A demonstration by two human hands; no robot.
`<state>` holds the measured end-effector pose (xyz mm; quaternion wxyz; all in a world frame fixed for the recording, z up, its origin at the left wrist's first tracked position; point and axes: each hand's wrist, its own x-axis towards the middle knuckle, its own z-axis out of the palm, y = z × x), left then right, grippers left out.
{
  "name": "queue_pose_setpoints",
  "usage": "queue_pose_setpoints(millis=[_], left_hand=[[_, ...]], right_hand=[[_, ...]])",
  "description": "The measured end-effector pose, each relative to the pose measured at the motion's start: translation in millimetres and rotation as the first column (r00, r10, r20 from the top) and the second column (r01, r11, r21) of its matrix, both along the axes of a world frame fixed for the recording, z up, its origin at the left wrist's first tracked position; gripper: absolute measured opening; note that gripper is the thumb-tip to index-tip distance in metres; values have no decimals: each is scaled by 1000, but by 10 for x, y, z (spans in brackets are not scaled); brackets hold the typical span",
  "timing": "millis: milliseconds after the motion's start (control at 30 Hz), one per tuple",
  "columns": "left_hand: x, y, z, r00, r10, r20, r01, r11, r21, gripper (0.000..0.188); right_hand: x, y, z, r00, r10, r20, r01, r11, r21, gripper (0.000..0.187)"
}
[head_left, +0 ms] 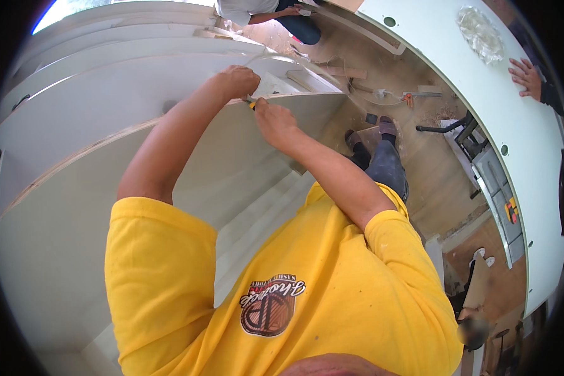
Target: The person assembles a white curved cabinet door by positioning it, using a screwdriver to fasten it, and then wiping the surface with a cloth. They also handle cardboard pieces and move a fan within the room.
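Looks like edge work on the big white panel (106,207), maybe trimming or scoring, hard to say for sure. Left hand (238,81) is fisted over the panel's top edge, arm stretched up and out, its grip closed on something too hidden to name. Just right of it, the right hand (274,122) pinches a small yellow-handled tool (251,104) against that same edge, elbow bent. Next move probably needs a steady pull along the edge. Further right, a co-worker's hand (525,76) rests on a white bench (514,125).
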<state>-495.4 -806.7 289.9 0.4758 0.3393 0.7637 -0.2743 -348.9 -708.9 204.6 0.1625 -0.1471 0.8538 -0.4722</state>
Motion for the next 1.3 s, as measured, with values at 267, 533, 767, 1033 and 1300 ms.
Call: queue_pose_setpoints(millis=[267, 533, 767, 1033, 1300], left_hand=[[-190, -119, -75, 997, 65, 48, -66, 998, 7, 15], [-268, -296, -179, 993, 55, 102, -70, 987, 146, 15], [-278, -292, -298, 986, 102, 129, -120, 983, 138, 12], [-252, -355, -346, 997, 73, 32, -77, 986, 149, 13], [-273, -397, -444, 997, 69, 43, -74, 988, 137, 14]], right_hand=[[-18, -30, 66, 1000, 17, 15, -19, 991, 134, 34], [125, 196, 103, 996, 25, 85, -27, 999, 21, 19], [145, 296, 31, 999, 30, 34, -30, 999, 10, 16], [-23, 117, 40, 1000, 7, -3, -7, 1000, 7, 18], [80, 163, 68, 999, -8, 34, 6, 998, 55, 16]])
